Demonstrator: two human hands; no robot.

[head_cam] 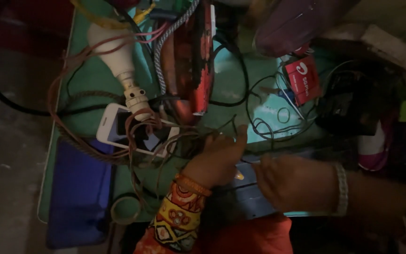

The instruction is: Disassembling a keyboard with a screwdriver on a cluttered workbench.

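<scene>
A flat grey-blue board point(254, 195) lay at the near edge of the green table point(95, 75), right in front of the person. A small yellow spot glowed on it, between the two hands.

The left hand point(217, 157) rested on the far edge of the board. Its fingers were curled in and its thumb stuck out toward the thin dark wires point(264, 124) on the table. It was too dark to tell if it held anything. An orange thread band sat on that wrist, above a sleeve with bright yellow and red patterns.

The right hand point(294, 181) lay on the board from the right side. Its fingers were bent and pointed at the glowing spot. I could not tell if it pinched anything. A pale bracelet point(341, 188) went around that wrist.

Just left of the left hand was a white phone with a dark screen point(123, 129), lying flat under a tangle of brown wires point(132, 141). A white light bulb with a metal base point(118, 59) lay beyond the phone, its base touching it. A red and black tool case point(196, 56) stood behind the hands. A small red packet point(302, 79) lay to the right, near the thin wires. A dark blue flat pad point(78, 193) sat at the left corner of the table.
</scene>
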